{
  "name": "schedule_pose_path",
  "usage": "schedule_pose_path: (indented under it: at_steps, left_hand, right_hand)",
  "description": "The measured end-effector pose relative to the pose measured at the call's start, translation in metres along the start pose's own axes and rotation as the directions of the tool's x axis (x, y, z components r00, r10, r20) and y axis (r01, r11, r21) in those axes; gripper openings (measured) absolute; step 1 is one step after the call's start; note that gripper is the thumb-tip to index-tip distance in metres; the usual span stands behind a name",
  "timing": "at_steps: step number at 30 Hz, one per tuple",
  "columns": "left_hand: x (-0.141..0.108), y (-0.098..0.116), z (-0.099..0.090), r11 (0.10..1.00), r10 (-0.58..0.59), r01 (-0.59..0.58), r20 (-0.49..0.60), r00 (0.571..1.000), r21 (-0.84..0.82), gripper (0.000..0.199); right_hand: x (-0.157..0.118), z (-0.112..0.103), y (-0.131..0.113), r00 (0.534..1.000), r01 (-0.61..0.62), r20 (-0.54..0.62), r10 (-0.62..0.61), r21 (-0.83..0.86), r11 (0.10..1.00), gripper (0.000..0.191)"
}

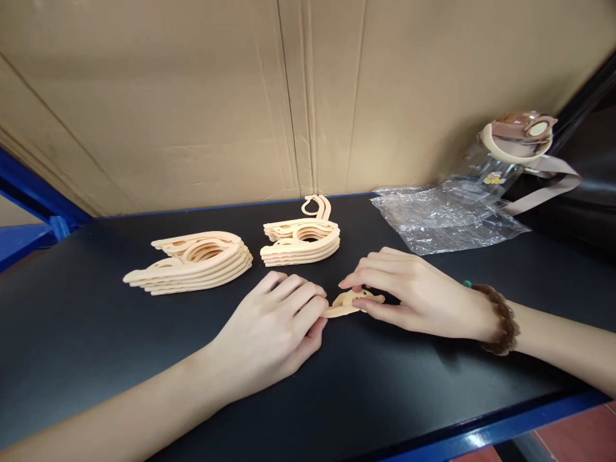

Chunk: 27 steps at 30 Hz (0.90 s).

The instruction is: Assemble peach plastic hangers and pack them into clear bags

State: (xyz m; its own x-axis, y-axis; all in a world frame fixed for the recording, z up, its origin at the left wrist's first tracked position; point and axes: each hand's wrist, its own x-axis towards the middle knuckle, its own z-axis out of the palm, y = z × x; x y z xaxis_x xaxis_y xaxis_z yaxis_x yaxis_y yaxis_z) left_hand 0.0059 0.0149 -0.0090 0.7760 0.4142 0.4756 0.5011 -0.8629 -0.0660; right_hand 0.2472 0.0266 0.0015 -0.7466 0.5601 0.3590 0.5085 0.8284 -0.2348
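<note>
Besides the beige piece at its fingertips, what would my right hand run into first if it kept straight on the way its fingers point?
Probably the left hand, just past the beige piece; the right hand points towards it, though heights are hard to judge.

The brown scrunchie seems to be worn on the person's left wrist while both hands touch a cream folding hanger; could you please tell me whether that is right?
Not quite: the head view shows the brown scrunchie on the wrist of the right hand, not the left. The left hand and the right do both touch the cream folding hanger.
</note>
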Motion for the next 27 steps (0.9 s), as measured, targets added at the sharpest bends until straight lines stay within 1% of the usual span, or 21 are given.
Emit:
schedule_pose_path:
  at_steps: [3,5,9,11,15,19,24,27]
  left_hand:
    - [-0.001,-0.002,0.000,0.999,-0.031,0.031,0.016,0.999,-0.034,0.009]
    - [-0.002,-0.003,0.000,0.997,-0.053,0.055,0.029,0.998,-0.053,0.010]
    - [-0.002,-0.004,0.000,0.993,-0.080,0.083,0.039,0.996,-0.087,0.011]
    - [-0.002,-0.004,0.000,0.988,-0.098,0.103,0.047,0.994,-0.112,0.011]
    - [-0.003,-0.005,0.000,0.982,-0.112,0.120,0.060,0.992,-0.147,0.010]
    - [-0.003,-0.006,0.001,0.979,-0.112,0.123,0.079,0.991,-0.164,0.009]
    - [-0.003,-0.006,0.001,0.978,-0.103,0.119,0.102,0.989,-0.169,0.008]
    - [-0.003,-0.006,0.000,0.980,-0.097,0.110,0.087,0.991,-0.164,0.010]
  right_hand:
    - [0.001,-0.001,0.000,0.998,0.001,0.063,0.001,-0.033,0.999,0.039]
    - [0.001,-0.001,0.002,0.996,0.003,0.088,0.001,-0.038,0.999,0.043]
    - [0.000,-0.001,0.006,0.995,0.024,0.094,-0.020,-0.048,0.999,0.034]
    - [-0.001,-0.002,0.007,0.996,0.014,0.087,-0.009,-0.060,0.998,0.030]
    - [-0.001,-0.002,0.011,0.997,-0.021,0.072,0.025,-0.057,0.998,0.027]
    - [-0.001,-0.001,0.013,0.998,-0.024,0.057,0.027,-0.047,0.999,0.026]
    - [0.001,-0.005,0.011,0.999,0.035,0.037,-0.033,-0.062,0.997,0.021]
    - [0.001,-0.010,0.010,0.995,0.079,0.063,-0.074,-0.073,0.994,0.016]
